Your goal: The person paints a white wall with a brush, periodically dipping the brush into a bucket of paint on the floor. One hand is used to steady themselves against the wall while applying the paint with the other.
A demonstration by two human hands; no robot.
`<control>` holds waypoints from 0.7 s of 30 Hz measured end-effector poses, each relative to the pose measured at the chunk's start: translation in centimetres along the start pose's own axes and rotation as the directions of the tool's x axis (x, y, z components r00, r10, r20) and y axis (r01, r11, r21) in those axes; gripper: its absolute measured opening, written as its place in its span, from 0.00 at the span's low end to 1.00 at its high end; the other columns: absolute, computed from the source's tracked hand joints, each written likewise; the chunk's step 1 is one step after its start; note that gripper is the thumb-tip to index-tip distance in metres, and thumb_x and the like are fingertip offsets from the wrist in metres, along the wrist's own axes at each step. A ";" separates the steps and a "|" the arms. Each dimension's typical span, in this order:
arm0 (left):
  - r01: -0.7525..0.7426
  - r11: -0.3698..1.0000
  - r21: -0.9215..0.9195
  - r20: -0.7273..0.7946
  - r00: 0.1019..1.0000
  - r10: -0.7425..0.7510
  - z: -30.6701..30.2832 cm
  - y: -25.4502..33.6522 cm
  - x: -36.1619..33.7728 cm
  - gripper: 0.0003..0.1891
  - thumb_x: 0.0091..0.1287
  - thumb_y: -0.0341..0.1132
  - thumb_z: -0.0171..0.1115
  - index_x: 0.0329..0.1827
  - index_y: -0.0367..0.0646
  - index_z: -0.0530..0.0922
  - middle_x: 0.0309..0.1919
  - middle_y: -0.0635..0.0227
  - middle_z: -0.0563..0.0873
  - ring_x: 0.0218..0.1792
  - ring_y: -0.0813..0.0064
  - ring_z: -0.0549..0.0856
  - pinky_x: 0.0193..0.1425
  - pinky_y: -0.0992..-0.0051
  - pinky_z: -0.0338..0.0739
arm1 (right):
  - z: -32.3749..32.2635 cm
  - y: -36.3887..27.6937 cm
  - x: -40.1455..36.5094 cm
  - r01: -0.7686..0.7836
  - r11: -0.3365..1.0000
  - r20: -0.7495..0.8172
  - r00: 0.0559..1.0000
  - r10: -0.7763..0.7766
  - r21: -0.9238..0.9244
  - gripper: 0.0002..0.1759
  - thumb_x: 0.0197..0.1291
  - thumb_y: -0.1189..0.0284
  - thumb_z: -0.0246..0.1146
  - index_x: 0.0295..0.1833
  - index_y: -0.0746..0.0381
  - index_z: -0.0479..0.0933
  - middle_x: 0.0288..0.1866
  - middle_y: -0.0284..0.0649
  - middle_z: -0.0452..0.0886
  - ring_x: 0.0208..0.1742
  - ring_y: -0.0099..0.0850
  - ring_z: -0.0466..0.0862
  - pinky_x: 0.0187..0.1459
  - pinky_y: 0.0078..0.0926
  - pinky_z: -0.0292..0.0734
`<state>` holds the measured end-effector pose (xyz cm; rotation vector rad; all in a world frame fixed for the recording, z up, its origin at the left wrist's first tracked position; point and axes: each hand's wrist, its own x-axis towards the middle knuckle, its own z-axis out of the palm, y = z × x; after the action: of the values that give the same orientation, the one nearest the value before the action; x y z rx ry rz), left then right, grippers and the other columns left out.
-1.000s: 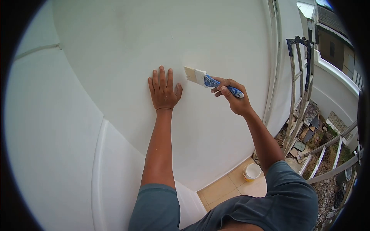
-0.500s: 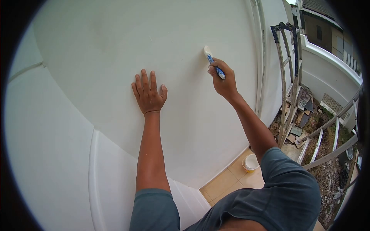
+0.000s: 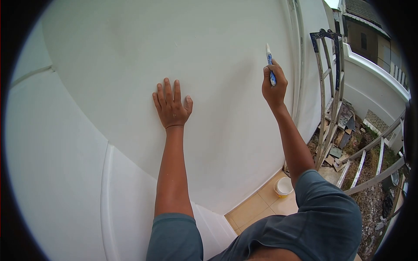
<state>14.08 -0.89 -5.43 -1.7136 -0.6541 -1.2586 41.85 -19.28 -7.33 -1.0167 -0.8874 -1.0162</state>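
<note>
A pale, smooth wall (image 3: 217, 143) fills the middle of the view. My left hand (image 3: 173, 105) lies flat against it, fingers spread, with nothing held. Farther right, my right hand (image 3: 274, 82) is closed around the blue handle of a paintbrush (image 3: 269, 58). The brush points up and its white bristles are seen edge-on; whether they touch the wall I cannot tell. A soft shadow falls on the wall to the left of my right hand.
On the tan tiled floor (image 3: 252, 214) stands a white bucket (image 3: 284, 186). Metal ladders (image 3: 324, 95) rise at the right, beside rubble (image 3: 344, 135) and a low white outer wall (image 3: 370, 82). A white moulding (image 3: 106, 195) runs down the lower left.
My right hand has moved right with the brush, which has turned more upright and edge-on. My left hand stays on the wall. The view has shifted slightly.
</note>
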 end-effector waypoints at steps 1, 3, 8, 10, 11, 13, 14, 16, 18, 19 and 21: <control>-0.003 1.000 -0.002 -0.002 1.000 0.003 0.0 0.1 0.0 0.33 0.67 0.53 0.56 0.77 0.57 0.69 0.78 0.63 0.67 0.78 0.55 0.64 0.82 0.49 0.57 | 0.2 -0.2 -0.6 0.024 0.999 -0.003 1.000 -0.024 -0.033 0.02 0.70 0.78 0.64 0.42 0.65 0.79 0.49 0.56 0.86 0.50 0.46 0.88 0.45 0.33 0.82; -0.003 1.000 0.001 -0.008 1.000 0.003 -0.1 0.1 -0.1 0.31 0.69 0.53 0.54 0.76 0.57 0.71 0.78 0.64 0.68 0.78 0.56 0.64 0.82 0.50 0.58 | 0.0 -2.8 -2.1 -0.209 0.964 0.229 0.958 0.169 0.163 0.04 0.72 0.76 0.63 0.42 0.66 0.78 0.54 0.56 0.85 0.50 0.40 0.89 0.48 0.33 0.82; 0.002 1.000 -0.005 0.023 1.000 -0.001 -0.2 0.1 0.0 0.32 0.69 0.52 0.55 0.76 0.56 0.70 0.78 0.64 0.67 0.79 0.56 0.63 0.82 0.50 0.57 | -2.1 -9.1 -2.6 -0.697 0.158 0.676 0.717 0.172 0.699 0.11 0.77 0.68 0.59 0.45 0.66 0.78 0.57 0.51 0.85 0.46 0.34 0.89 0.50 0.33 0.84; 0.001 1.000 -0.019 0.039 0.999 0.000 -0.3 -0.1 -0.1 0.34 0.67 0.52 0.58 0.77 0.56 0.69 0.78 0.63 0.66 0.79 0.55 0.62 0.82 0.49 0.56 | -3.1 -8.8 -2.4 -0.722 -0.005 0.713 0.682 0.164 0.692 0.12 0.78 0.66 0.59 0.47 0.66 0.79 0.56 0.49 0.86 0.45 0.33 0.89 0.51 0.33 0.85; 0.005 0.999 -0.034 0.040 0.999 -0.004 -0.3 0.0 0.0 0.34 0.67 0.51 0.58 0.77 0.56 0.69 0.79 0.63 0.66 0.79 0.55 0.62 0.82 0.49 0.56 | -3.0 -7.7 -2.3 -0.716 0.034 0.698 0.689 0.196 0.697 0.13 0.78 0.66 0.59 0.48 0.66 0.79 0.55 0.49 0.86 0.45 0.32 0.89 0.51 0.32 0.86; 0.018 0.998 -0.056 0.029 0.999 -0.017 -0.3 0.1 -0.1 0.34 0.67 0.51 0.58 0.77 0.56 0.69 0.79 0.63 0.65 0.79 0.55 0.62 0.82 0.49 0.56 | -2.5 -4.9 -2.3 -0.702 0.308 0.604 0.711 0.361 0.642 0.13 0.77 0.66 0.59 0.49 0.67 0.79 0.52 0.47 0.86 0.43 0.30 0.89 0.50 0.29 0.85; 0.021 0.997 -0.068 0.037 0.999 -0.019 -0.5 0.0 -0.4 0.34 0.67 0.51 0.59 0.77 0.56 0.69 0.79 0.63 0.65 0.79 0.55 0.62 0.82 0.49 0.56 | -2.2 -3.1 -2.9 -0.676 0.512 0.481 0.737 0.475 0.531 0.12 0.77 0.67 0.59 0.49 0.67 0.79 0.49 0.45 0.86 0.42 0.29 0.88 0.48 0.26 0.84; 0.025 0.996 -0.091 0.036 0.999 -0.022 -0.3 0.1 -0.1 0.33 0.67 0.50 0.59 0.77 0.56 0.69 0.79 0.63 0.64 0.79 0.56 0.62 0.82 0.49 0.56 | -1.6 2.1 -4.6 -0.528 0.771 0.097 0.841 0.532 0.355 0.11 0.77 0.70 0.59 0.49 0.68 0.79 0.43 0.40 0.85 0.38 0.26 0.85 0.45 0.22 0.81; 0.037 0.995 -0.092 0.027 0.999 -0.035 -0.3 0.2 0.0 0.33 0.67 0.49 0.60 0.77 0.56 0.69 0.79 0.63 0.64 0.79 0.56 0.62 0.82 0.49 0.57 | -2.1 6.8 -5.8 -0.541 0.798 -0.069 0.815 0.575 0.267 0.09 0.76 0.72 0.59 0.49 0.69 0.78 0.45 0.41 0.83 0.42 0.28 0.83 0.48 0.26 0.79; 0.029 0.995 -0.097 0.039 0.999 -0.026 -0.4 0.1 -0.2 0.33 0.67 0.49 0.60 0.77 0.56 0.69 0.79 0.63 0.64 0.79 0.56 0.62 0.82 0.49 0.57 | -1.7 6.7 -6.2 -0.508 0.826 -0.098 0.835 0.542 0.245 0.09 0.76 0.73 0.59 0.49 0.69 0.78 0.47 0.42 0.83 0.44 0.30 0.82 0.51 0.28 0.79; 0.022 0.995 -0.093 0.032 0.999 -0.019 -0.4 -0.1 -0.3 0.33 0.67 0.49 0.60 0.77 0.56 0.68 0.79 0.62 0.64 0.79 0.56 0.62 0.82 0.49 0.56 | -1.1 5.1 -6.8 -0.452 0.873 -0.163 0.862 0.481 0.184 0.09 0.75 0.73 0.60 0.50 0.69 0.78 0.52 0.45 0.82 0.50 0.33 0.82 0.55 0.31 0.78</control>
<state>13.73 -1.16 -5.66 -1.8101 -0.6418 -1.2974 44.85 -17.67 -15.21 -0.9288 -0.4950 -0.6186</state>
